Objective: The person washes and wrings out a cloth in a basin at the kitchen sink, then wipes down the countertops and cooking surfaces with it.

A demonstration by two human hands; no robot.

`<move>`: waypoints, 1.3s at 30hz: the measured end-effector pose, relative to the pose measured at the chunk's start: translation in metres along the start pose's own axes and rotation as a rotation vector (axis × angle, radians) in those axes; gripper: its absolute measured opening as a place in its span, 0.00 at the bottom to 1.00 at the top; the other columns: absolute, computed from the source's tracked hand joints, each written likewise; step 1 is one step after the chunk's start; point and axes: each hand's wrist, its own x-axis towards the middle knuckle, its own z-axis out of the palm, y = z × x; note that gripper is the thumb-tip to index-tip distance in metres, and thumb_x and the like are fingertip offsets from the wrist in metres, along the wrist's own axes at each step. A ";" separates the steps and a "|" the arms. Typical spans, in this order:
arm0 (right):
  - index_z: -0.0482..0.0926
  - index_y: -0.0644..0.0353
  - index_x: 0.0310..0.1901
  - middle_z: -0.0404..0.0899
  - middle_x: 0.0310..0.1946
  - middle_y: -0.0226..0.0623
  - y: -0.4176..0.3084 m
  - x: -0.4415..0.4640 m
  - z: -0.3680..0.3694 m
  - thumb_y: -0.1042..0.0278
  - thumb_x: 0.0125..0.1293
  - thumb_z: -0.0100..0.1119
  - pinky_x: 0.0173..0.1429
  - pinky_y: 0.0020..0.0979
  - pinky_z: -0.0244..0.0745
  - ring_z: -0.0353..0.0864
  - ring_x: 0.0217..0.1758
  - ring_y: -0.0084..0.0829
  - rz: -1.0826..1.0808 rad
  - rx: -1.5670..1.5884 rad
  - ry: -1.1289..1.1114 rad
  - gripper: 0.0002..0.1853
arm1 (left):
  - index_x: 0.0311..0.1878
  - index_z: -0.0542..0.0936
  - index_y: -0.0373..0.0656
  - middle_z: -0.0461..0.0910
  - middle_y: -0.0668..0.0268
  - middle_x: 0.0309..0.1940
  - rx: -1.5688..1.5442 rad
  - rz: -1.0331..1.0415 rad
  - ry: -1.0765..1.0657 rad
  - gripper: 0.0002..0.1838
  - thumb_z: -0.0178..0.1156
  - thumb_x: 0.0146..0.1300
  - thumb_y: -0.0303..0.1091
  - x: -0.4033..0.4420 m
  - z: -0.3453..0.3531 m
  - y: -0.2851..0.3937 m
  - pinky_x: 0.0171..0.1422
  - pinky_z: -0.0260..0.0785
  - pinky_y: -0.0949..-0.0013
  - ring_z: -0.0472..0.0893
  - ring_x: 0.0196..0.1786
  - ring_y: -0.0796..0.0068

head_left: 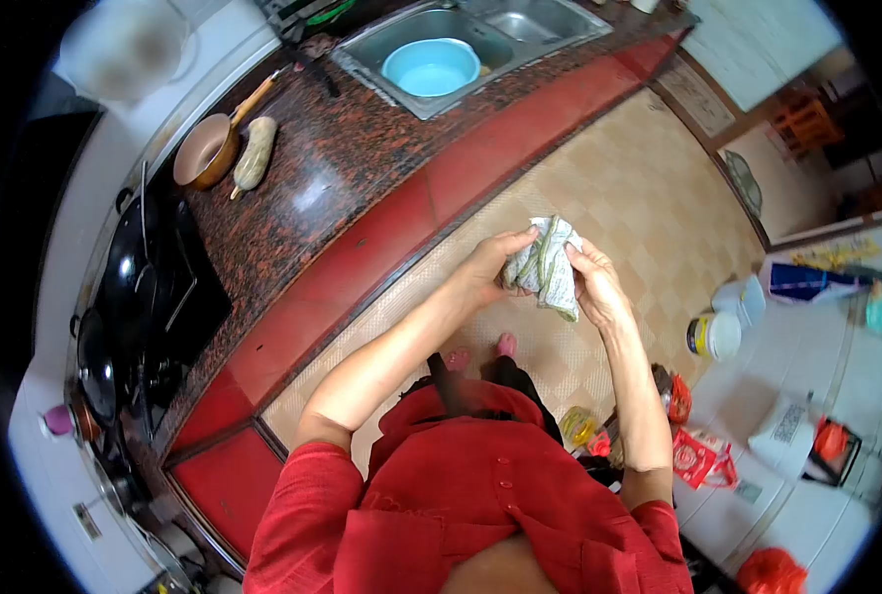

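Note:
A crumpled white cloth (557,269) with green stripes hangs between my two hands, in front of my body and over the floor. My left hand (492,265) grips its left side, thumb on top near the upper edge. On the right side my right hand (597,282) pinches the cloth between thumb and fingers. The fingers behind the cloth are partly hidden.
A speckled counter (362,148) holds a brown pan (206,150) and a squash (255,156). Behind it is a sink (401,35) with a blue basin (431,67). Woks (129,262) stand at the left. Buckets (720,337) and bags (693,457) are at the right.

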 end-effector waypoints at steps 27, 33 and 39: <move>0.67 0.68 0.51 0.74 0.44 0.38 -0.104 0.333 0.038 0.77 0.59 0.50 0.48 0.26 0.69 0.73 0.45 0.26 -0.103 -0.145 -0.242 0.18 | 0.62 0.60 0.43 0.63 0.54 0.60 -0.295 0.112 0.149 0.33 0.42 0.62 0.58 0.177 -0.094 0.217 0.63 0.50 0.37 0.62 0.62 0.48; 0.68 0.68 0.51 0.75 0.42 0.37 -0.125 0.435 0.073 0.75 0.58 0.51 0.47 0.27 0.70 0.75 0.43 0.27 0.013 -0.147 -0.166 0.18 | 0.59 0.63 0.40 0.67 0.55 0.55 -0.524 0.131 0.140 0.29 0.59 0.54 0.35 0.203 -0.147 0.286 0.65 0.53 0.46 0.68 0.57 0.59; 0.70 0.68 0.49 0.75 0.42 0.36 -0.116 0.515 0.071 0.74 0.60 0.50 0.48 0.27 0.70 0.75 0.43 0.25 0.150 -0.391 -0.292 0.15 | 0.50 0.71 0.40 0.75 0.57 0.44 -0.504 0.327 0.248 0.24 0.62 0.45 0.24 0.234 -0.175 0.327 0.59 0.63 0.46 0.76 0.46 0.64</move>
